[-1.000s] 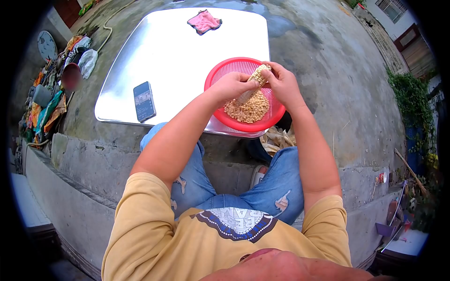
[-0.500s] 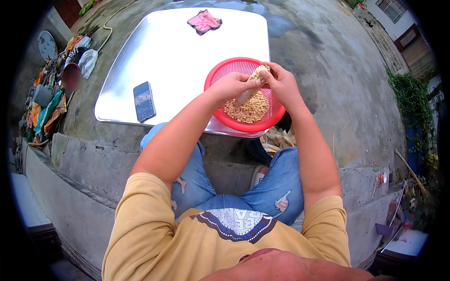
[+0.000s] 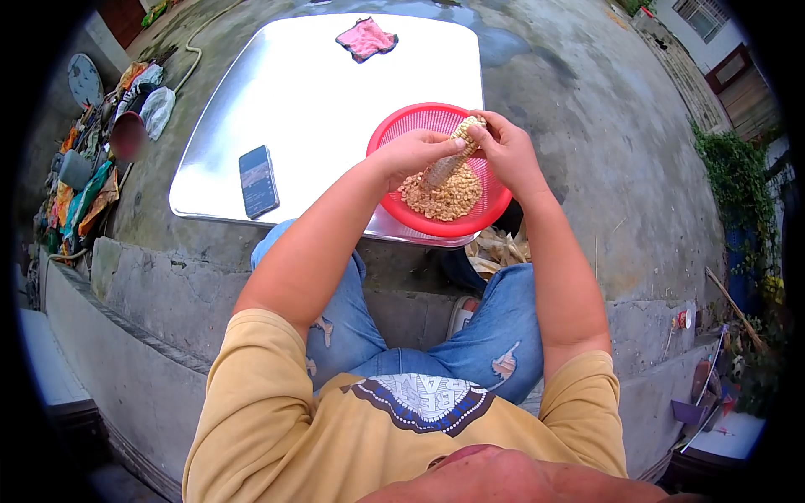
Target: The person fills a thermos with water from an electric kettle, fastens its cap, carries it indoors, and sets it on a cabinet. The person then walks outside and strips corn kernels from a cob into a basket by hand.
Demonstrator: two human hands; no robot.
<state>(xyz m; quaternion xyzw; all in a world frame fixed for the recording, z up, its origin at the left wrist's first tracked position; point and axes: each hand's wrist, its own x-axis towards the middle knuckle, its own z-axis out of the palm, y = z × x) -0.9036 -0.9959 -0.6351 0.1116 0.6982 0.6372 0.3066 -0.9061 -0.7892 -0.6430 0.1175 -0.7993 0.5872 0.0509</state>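
Observation:
Between my hands is a corn cob (image 3: 442,170), tilted over the red basket (image 3: 491,229). Pale kernels cover its upper end, while its lower part is bare. My left hand (image 3: 417,154) is closed around the cob's left side, with the thumb lying along it. On the other side, my right hand (image 3: 506,147) grips the kernel-covered end with thumb and fingers. Loose corn kernels (image 3: 449,199) lie heaped in the basket beneath. The far fingertips of both hands are partly hidden.
The basket sits at the near right corner of a shiny metal table (image 3: 302,101). A phone (image 3: 258,182) lies to the left, and a pink cloth (image 3: 366,38) at the far edge. Below the table's right corner are dry husks (image 3: 499,250) in a dark container.
The cob has shifted very slightly and more of its bare lower part shows. Both hands keep their hold, with small finger movements. The phone's screen picture has changed.

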